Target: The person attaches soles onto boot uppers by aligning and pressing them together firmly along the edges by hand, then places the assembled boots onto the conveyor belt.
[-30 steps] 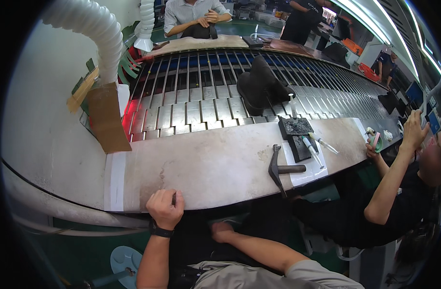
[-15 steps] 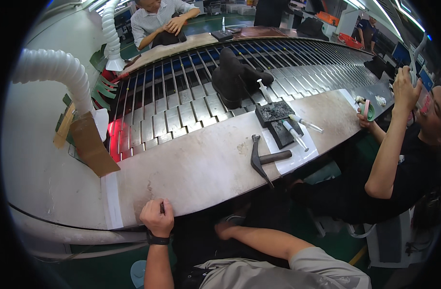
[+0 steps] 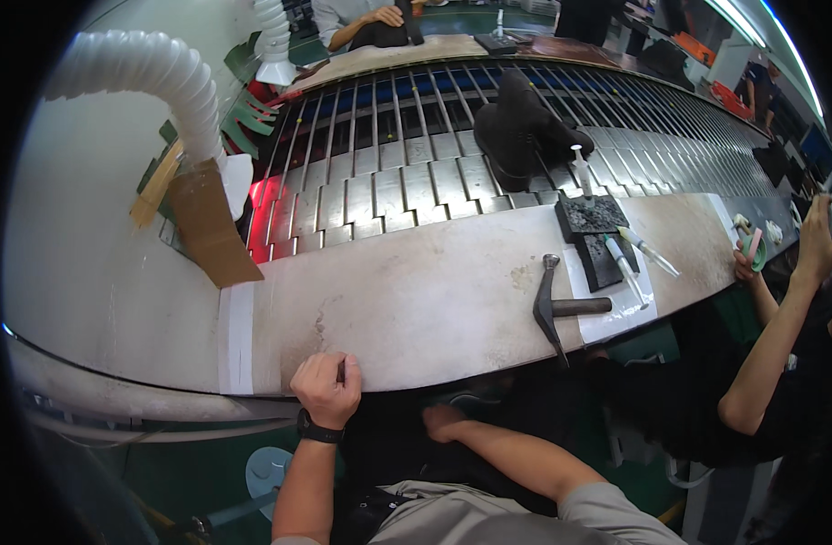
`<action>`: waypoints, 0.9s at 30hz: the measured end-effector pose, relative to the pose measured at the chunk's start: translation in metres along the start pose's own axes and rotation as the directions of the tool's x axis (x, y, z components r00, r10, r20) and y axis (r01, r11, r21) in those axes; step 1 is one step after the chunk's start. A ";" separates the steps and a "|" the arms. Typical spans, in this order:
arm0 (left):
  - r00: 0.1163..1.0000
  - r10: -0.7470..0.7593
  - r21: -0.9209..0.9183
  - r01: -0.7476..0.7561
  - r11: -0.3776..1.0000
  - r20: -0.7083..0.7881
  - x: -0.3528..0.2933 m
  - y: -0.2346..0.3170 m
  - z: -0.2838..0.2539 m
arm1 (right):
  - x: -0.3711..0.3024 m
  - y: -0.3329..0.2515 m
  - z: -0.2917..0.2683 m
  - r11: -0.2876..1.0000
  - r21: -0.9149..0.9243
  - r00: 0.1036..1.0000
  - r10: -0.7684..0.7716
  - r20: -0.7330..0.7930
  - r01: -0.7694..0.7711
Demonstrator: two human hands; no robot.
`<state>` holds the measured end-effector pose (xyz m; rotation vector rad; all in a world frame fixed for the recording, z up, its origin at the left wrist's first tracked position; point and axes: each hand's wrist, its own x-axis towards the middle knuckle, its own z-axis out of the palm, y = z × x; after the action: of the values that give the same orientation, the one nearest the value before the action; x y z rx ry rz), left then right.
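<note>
My left hand [image 3: 328, 391] rests as a fist on the front edge of the pale worktop [image 3: 416, 300]. A dark spot shows between thumb and forefinger; whether it is a small object or shadow, I cannot make out. Down by my lap lies my right hand [image 3: 443, 423], its fingers hidden in the dark. To the right on the worktop is a hammer [image 3: 547, 309] with a curved pointed tail and a short dark handle. Beside it, black blocks [image 3: 593, 218] hold a syringe [image 3: 582, 173] upright; two more syringes [image 3: 625, 269] lean against them over a white sheet [image 3: 647, 304].
Dark boots [image 3: 516, 136] stand on the metal slatted conveyor [image 3: 407, 182] beyond the worktop. A white ribbed hose [image 3: 175, 73] and brown cardboard [image 3: 211, 227] are at left. A co-worker's raised arm [image 3: 779, 336] is at right, near a green-and-pink tape roll [image 3: 754, 252]; another person works across the conveyor.
The view has swung left and down, so the worktop and tools sit farther right in the picture. My left hand is still a fist at the worktop edge; the right stays by my lap.
</note>
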<state>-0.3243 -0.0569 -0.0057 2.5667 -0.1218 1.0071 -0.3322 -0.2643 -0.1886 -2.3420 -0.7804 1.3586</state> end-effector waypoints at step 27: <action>0.998 -0.047 -0.013 0.046 0.999 -0.034 0.005 -0.005 -0.013 | 0.028 0.016 0.017 0.975 0.195 0.965 -0.057 -0.255 0.109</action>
<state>-0.3280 -0.0475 0.0045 2.5276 -0.0586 1.0297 -0.3314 -0.2601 -0.2247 -2.2306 -0.6215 1.0314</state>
